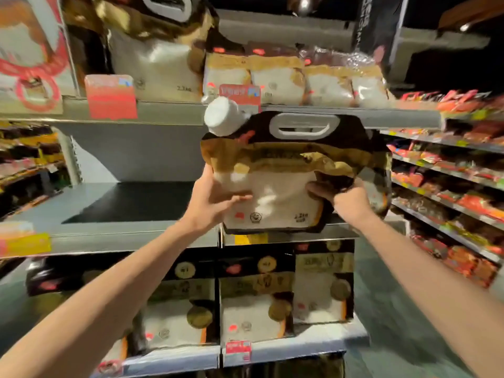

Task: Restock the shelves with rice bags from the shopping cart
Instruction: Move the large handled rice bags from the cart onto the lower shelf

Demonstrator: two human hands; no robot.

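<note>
A black-and-gold rice bag [275, 170] with a white spout cap, a white handle cut-out and a clear window of rice is held upright in front of the middle shelf [131, 205]. My left hand [215, 197] holds its lower left side, thumb across the front. My right hand [346, 199] grips the crumpled right side, fingers curled into the plastic. The bag's bottom hangs just above the shelf's front edge. The shopping cart is out of view.
Another big spouted bag [155, 50] and several smaller rice packs [294, 80] stand on the upper shelf. Boxed rice bags [253, 301] fill the lower shelf. Red price tags [110, 96] hang on shelf edges. Snack shelves [450, 186] run along the right.
</note>
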